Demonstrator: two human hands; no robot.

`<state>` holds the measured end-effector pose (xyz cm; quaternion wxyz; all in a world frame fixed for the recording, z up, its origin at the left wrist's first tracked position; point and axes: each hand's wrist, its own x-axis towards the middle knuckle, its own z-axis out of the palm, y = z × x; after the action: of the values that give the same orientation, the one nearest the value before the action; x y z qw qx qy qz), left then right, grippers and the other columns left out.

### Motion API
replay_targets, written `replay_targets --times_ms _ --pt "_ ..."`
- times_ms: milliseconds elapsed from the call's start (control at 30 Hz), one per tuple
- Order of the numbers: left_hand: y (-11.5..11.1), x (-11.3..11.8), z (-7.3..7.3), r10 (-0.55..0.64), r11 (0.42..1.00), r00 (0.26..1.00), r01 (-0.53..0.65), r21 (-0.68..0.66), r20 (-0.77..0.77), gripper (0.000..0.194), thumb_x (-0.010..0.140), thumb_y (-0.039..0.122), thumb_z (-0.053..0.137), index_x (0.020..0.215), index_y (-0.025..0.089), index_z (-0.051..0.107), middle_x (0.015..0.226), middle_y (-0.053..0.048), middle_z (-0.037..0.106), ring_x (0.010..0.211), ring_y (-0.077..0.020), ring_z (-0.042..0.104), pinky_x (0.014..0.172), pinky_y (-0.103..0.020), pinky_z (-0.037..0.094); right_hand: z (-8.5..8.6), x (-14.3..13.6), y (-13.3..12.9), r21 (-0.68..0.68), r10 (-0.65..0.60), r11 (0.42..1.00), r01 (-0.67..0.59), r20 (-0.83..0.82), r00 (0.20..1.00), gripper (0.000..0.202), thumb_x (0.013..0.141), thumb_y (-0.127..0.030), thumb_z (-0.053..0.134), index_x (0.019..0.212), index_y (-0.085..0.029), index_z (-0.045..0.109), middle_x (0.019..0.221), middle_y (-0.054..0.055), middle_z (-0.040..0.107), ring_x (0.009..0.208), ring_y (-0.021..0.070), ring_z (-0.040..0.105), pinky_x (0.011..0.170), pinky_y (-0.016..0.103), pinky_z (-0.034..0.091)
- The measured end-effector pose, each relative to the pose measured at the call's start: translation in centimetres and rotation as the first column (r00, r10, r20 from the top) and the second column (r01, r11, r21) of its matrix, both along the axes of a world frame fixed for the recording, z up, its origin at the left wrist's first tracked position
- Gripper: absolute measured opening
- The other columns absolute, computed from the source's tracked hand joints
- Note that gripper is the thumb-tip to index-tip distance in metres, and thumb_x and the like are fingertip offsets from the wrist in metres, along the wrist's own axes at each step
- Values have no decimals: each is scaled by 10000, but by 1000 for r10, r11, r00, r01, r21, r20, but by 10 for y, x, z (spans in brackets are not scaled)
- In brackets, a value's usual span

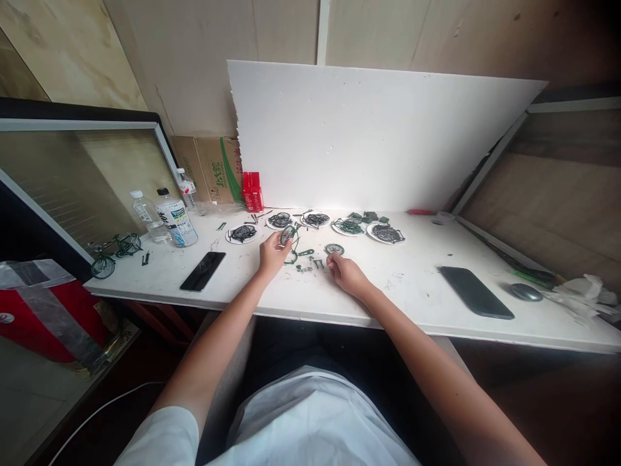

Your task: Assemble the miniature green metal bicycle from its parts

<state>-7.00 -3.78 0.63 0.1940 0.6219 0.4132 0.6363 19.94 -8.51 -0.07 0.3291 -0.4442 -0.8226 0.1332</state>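
My left hand (274,254) is closed around a small dark green model bicycle part with a spoked wheel (287,235) and a piece of frame, lifted above the table. My right hand (345,272) pinches near a loose spoked toy wheel (334,249), its fingertips at the wheel's lower rim. Between the hands, small green plastic parts (305,252) lie on the white table (301,301). Behind them stand plates of dark parts, among them a plate of green pieces (348,226) and a plate of black wheels (385,233). A finished-looking model bicycle (114,252) stands at the far left.
A black phone (202,271) lies left, a larger dark phone-shaped slab (476,292) right, beside a computer mouse (526,292). Bottles (177,219) and a red box (253,191) stand at the back left. A white board (373,136) leans behind the plates.
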Motion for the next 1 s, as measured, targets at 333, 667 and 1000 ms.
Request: replay_targets --times_ms 333,667,1000 --pt "2 -1 -2 -2 1000 1000 2 -2 12 297 916 362 768 1145 173 742 1113 -128 816 989 -230 785 766 -285 601 -1 0 1 -8 -23 1000 23 3 1000 94 904 -170 470 941 -255 480 902 68 711 713 233 634 684 322 433" --pt "0 -1 0 -5 1000 1000 5 4 -5 288 922 369 762 1135 177 741 1106 -129 816 996 -236 785 785 -297 604 0 0 1 -17 -28 999 28 12 1000 95 905 -171 469 946 -256 481 920 67 714 731 239 637 687 323 424" --pt "0 -1 -2 -7 1000 1000 7 15 9 300 915 371 775 1136 171 744 1101 -128 820 1004 -238 790 775 -284 602 2 -1 -1 -26 -30 999 31 19 999 101 896 -159 467 932 -250 492 909 63 715 718 223 629 686 315 429"
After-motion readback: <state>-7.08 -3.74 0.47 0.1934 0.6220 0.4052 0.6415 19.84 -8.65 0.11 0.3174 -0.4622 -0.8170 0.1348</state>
